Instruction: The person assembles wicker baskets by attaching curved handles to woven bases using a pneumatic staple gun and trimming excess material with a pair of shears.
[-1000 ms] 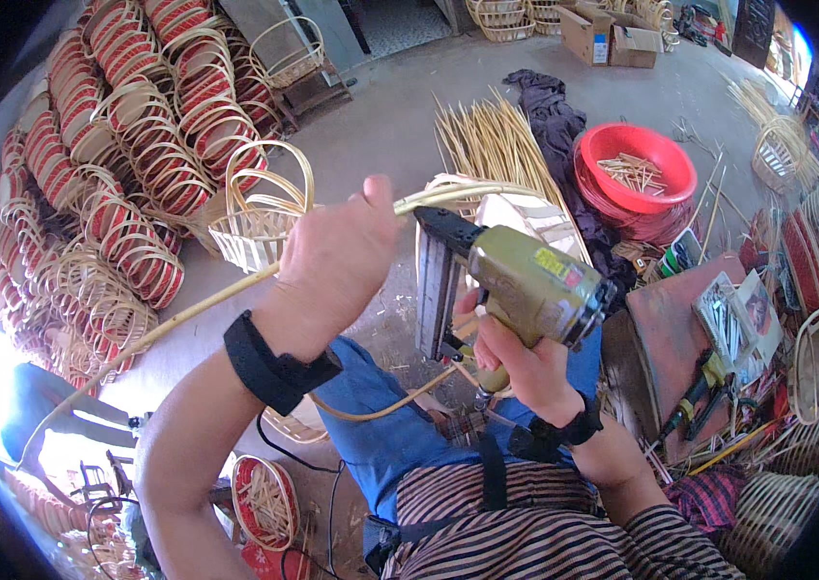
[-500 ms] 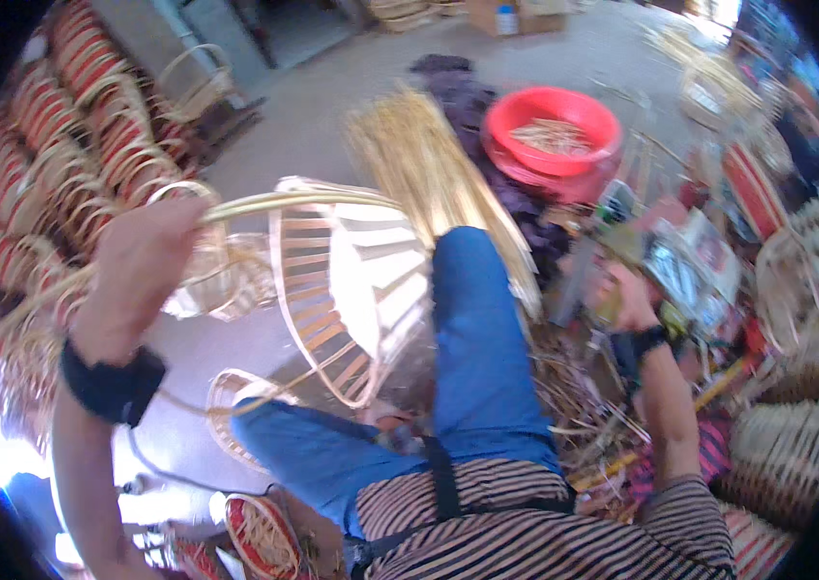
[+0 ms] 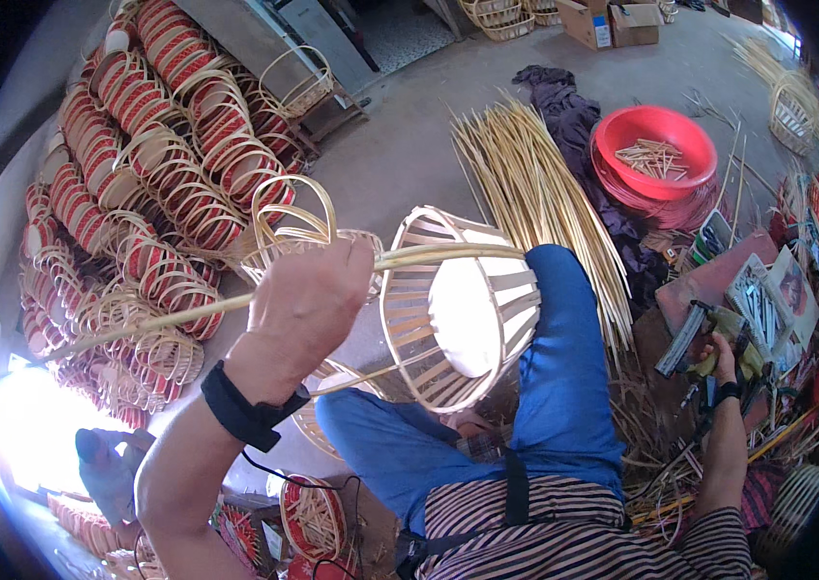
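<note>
My left hand (image 3: 313, 300) is closed round a long pale cane strip (image 3: 453, 251). The strip crosses the top of a slatted, unpainted basket (image 3: 501, 333), and its loose end runs out to the left past my fist. The basket lies tilted on its side against my right knee, its white base lit brightly inside. A thinner strip reaches from beside my left wrist into the slats. Off to the right, my right hand (image 3: 724, 360) is wrapped round what looks like a staple gun (image 3: 680, 338) with a grey magazine; my fingers partly hide its body.
Stacked red-and-natural baskets (image 3: 153, 164) fill the left side. A bundle of cane strips (image 3: 545, 184) lies beyond my right knee, beside dark cloth (image 3: 564, 106). A red basin (image 3: 632, 174) holds short sticks. Tools and scraps clutter the right; a person (image 3: 110, 469) is at lower left.
The view has swung left. My left hand has come right and nearer along the strip towards the basket. My right hand has drawn nearer with the staple gun; the basket stays by my knee.
</note>
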Action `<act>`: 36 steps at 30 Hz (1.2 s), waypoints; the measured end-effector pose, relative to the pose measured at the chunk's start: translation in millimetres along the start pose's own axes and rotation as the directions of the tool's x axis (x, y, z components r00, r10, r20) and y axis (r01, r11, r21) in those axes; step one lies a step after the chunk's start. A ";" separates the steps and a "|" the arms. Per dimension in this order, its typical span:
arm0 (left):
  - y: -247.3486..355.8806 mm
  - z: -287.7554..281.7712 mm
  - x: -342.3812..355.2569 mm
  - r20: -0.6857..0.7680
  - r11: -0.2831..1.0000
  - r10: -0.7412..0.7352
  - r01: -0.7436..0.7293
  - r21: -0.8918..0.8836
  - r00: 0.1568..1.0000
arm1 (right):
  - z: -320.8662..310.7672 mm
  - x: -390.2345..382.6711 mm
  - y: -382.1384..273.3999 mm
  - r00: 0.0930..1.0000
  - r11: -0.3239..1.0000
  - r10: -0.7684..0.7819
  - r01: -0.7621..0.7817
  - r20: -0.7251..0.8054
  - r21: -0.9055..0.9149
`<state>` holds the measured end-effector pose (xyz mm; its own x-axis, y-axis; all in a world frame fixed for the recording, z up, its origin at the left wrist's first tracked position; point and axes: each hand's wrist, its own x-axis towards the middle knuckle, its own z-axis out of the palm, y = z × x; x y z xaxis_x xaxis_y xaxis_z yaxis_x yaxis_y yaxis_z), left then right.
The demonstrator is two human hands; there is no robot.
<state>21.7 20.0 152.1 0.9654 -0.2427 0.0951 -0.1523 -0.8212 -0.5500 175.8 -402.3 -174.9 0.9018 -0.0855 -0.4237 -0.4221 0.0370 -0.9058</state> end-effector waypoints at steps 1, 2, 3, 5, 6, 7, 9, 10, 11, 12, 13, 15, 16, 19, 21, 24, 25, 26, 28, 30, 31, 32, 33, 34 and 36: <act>1.2 0.3 -1.6 -0.027 1.000 -0.011 0.011 -0.025 1.000 | -0.7 -0.7 -2.4 1.000 1.000 -0.012 0.012 -0.007 0.004; 1.2 0.1 -2.4 0.004 1.000 -0.014 0.014 -0.026 1.000 | -0.3 -2.1 -4.6 1.000 0.999 -0.024 0.024 -0.010 0.021; 1.1 1.5 -3.9 0.004 0.999 -0.018 0.019 -0.029 1.000 | 0.9 -4.5 -9.1 0.999 0.999 -0.040 0.041 -0.014 0.035; 1.1 6.2 -3.7 0.010 0.997 -0.042 0.043 -0.063 0.999 | 2.4 -10.9 -19.3 0.997 0.993 -0.079 0.080 -0.019 0.085; 0.9 7.4 0.1 0.003 0.997 -0.040 0.040 -0.071 0.999 | 3.2 -13.7 -26.4 0.994 0.987 -0.105 0.106 -0.018 0.120; 0.1 7.1 6.8 0.019 0.994 -0.066 0.068 -0.086 0.998 | 4.6 -21.5 -35.9 0.991 0.979 -0.135 0.136 -0.016 0.153; -2.1 -6.5 4.6 0.069 0.991 -0.120 0.124 -0.059 0.990 | 24.4 -41.8 -55.3 0.979 0.959 -0.175 0.145 0.106 0.243; -3.5 -4.6 5.1 0.105 0.985 -0.147 0.155 -0.071 0.984 | 34.6 -55.2 -66.7 0.965 0.949 -0.196 0.142 0.176 0.280; -3.6 -2.9 7.4 0.131 0.980 -0.169 0.181 -0.084 0.977 | 44.0 -70.0 -80.0 0.945 0.941 -0.219 0.139 0.244 0.309; -1.1 -1.1 7.2 0.132 0.980 -0.171 0.183 -0.081 0.976 | 54.4 -84.8 -91.9 0.915 0.934 -0.242 0.129 0.322 0.334; 2.0 1.5 7.0 0.157 0.973 -0.203 0.217 -0.075 0.966 | 63.7 -101.2 -105.2 0.885 0.931 -0.265 0.132 0.382 0.339; 6.9 9.3 13.8 0.179 0.968 -0.223 0.240 -0.079 0.958 | 85.9 -131.4 -131.4 0.798 0.930 -0.307 0.136 0.519 0.341; 4.7 7.0 5.0 0.135 0.973 -0.190 0.205 -0.105 0.972 | 104.3 -147.9 -139.7 0.735 0.929 -0.324 0.126 0.595 0.349; 10.7 22.3 24.3 0.056 0.974 -0.103 0.112 -0.198 0.993 | 147.0 -182.8 -147.3 0.714 0.930 -0.346 0.173 0.609 0.325; 8.6 -0.7 5.7 0.119 0.974 -0.148 0.165 -0.154 0.982 | 177.4 -205.9 -132.1 0.567 0.874 -0.445 0.106 0.693 0.475; 12.0 13.3 20.7 0.023 0.978 -0.070 0.073 -0.194 0.997 | 204.1 -210.5 -105.3 0.508 0.827 -0.522 0.107 0.685 0.552; 12.8 13.2 21.1 0.008 0.975 -0.084 0.084 -0.204 0.996 | 208.2 -212.3 -103.3 0.495 0.837 -0.515 0.118 0.699 0.534; 13.4 13.2 22.0 -0.007 0.972 -0.097 0.093 -0.214 0.995 | 212.7 -214.0 -101.2 0.483 0.846 -0.509 0.131 0.712 0.516; 12.9 15.6 16.2 0.005 0.975 -0.116 0.115 -0.190 0.993 | 220.2 -217.9 -97.1 0.475 0.880 -0.459 0.130 0.751 0.456; 12.7 16.7 13.3 0.007 0.977 -0.130 0.130 -0.168 0.991 | 226.4 -220.4 -95.6 0.462 0.893 -0.443 0.159 0.768 0.420; 12.6 16.1 13.4 -0.018 0.978 -0.135 0.130 -0.161 0.991 | 228.4 -220.9 -95.1 0.458 0.893 -0.446 0.169 0.769 0.417; 13.0 15.0 13.6 -0.043 0.979 -0.139 0.131 -0.153 0.989 | 229.9 -221.5 -94.7 0.455 0.894 -0.446 0.179 0.771 0.412; 14.0 11.8 14.1 -0.041 0.979 -0.140 0.132 -0.153 0.989 | 231.7 -222.0 -94.2 0.451 0.893 -0.448 0.187 0.772 0.409; 15.6 7.4 15.2 0.030 0.980 -0.168 0.171 -0.102 0.985 | 235.0 -223.3 -94.5 0.524 0.853 -0.506 0.186 0.685 0.487; 16.4 4.1 15.7 0.100 0.978 -0.197 0.203 -0.050 0.975 | 237.8 -224.1 -95.2 0.594 0.806 -0.551 0.194 0.587 0.560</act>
<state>35.2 4.9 141.2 0.9927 -0.0234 0.1183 0.0362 -0.8779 -0.4775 36.0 -149.9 5.6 0.8226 0.5129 0.2457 -0.1129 0.5706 -0.8134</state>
